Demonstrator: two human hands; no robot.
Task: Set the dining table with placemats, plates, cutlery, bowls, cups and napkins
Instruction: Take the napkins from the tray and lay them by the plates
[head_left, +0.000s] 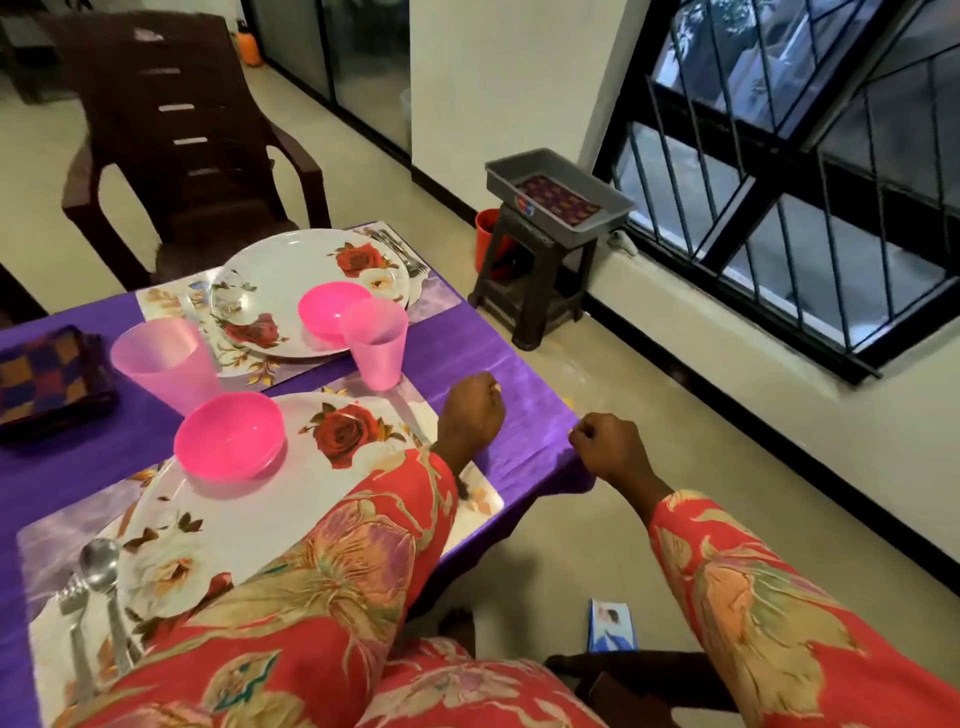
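Two places lie on the purple tablecloth (467, 332). The near placemat (47, 540) carries a rose-patterned plate (291, 499) with a pink bowl (228, 436) on it, and a spoon (98, 566) and fork (72, 613) at its left. The far plate (280, 275) holds a second pink bowl (330, 309), with cutlery (405, 254) beside it. Two pink cups (376, 343) (163, 364) stand between the places. My left hand (470, 410) rests as a fist on the cloth right of the near plate. My right hand (608, 441) pinches the cloth's ruffled edge at the table corner.
A stack of checkered napkins (47, 379) sits at the table's left. A brown chair (171, 130) stands behind the far place. Right of the table, a dark stool (530, 291) bears a grey tray (524, 161) with one napkin. A small box (610, 623) lies on the floor.
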